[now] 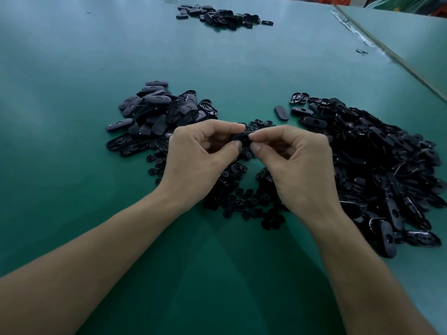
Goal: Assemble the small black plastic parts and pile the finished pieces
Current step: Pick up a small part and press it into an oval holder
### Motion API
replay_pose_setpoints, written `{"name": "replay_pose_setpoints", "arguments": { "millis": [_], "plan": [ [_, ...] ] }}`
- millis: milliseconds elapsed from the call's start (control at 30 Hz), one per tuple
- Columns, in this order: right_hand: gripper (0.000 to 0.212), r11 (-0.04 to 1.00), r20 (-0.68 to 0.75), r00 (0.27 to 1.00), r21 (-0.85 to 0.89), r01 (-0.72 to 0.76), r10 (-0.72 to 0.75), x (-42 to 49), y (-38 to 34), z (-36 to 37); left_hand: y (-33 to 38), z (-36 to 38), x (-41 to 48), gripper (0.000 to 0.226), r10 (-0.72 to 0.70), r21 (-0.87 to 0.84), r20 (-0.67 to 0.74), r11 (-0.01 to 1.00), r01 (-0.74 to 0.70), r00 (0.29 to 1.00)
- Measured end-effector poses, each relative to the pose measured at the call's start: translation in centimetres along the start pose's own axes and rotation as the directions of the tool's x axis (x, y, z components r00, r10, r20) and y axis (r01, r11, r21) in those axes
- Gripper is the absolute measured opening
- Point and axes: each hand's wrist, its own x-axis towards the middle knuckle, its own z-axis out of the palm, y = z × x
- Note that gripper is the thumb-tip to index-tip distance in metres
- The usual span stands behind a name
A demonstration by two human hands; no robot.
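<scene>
We hold the black oval part [240,139] in the air between both hands. Its long axis runs side to side, one end in the left hand [200,155] and the other in the right hand [297,163]. On each side the fingers [229,128] are curled, thumb and forefinger pinching an end, so neither hand is nearer than the other. Whatever is pressed next must, we judge, go in along that axis.

Directly under the part lies a scatter of small round pieces [244,199]. To its left is a heap of oval shells [154,110], and to its right a larger heap [382,170]. Well beyond it a third heap [222,16] lies on the green tabletop [72,93]. We cannot tell which heap holds the finished pieces, and nothing stands between the part and any of them.
</scene>
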Motion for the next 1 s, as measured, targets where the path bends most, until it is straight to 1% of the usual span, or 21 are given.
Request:
{"name": "replay_pose_setpoints", "arguments": {
  "millis": [200,400,533,700,900,1000],
  "plan": [
    [0.022,1.000,0.002,1.000,0.021,-0.012,0.012,-0.14,-0.03,0.01,0.17,0.07,-0.07,0.024,0.024,0.026,0.034,0.999,-0.025,0.999],
    [0.021,0.999,-0.031,0.999,-0.025,-0.027,0.026,-0.07,-0.14,0.14,0.21,0.09,-0.05,0.025,0.030,0.024,0.037,0.999,-0.031,0.999],
    [0.021,0.999,0.002,1.000,-0.052,-0.011,0.011,-0.17,-0.23,0.08,0.33,0.06,-0.09,0.027,0.034,0.032,0.039,0.999,-0.035,0.999],
    [0.021,0.998,0.001,1.000,-0.065,-0.008,0.008,-0.23,-0.25,0.11,0.51,0.19,-0.21,0.028,0.028,0.050,0.055,0.998,-0.031,0.998],
    [0.028,0.995,-0.005,0.998,-0.085,-0.060,0.059,-0.26,-0.23,-0.11,0.72,0.19,-0.30,0.026,0.035,0.086,0.088,0.995,-0.042,0.996],
    [0.031,0.990,-0.014,0.999,-0.132,-0.046,0.044,-0.34,-0.36,-0.13,0.79,0.20,-0.36,0.026,0.036,0.122,0.105,0.991,-0.049,0.994]
  ]
}}
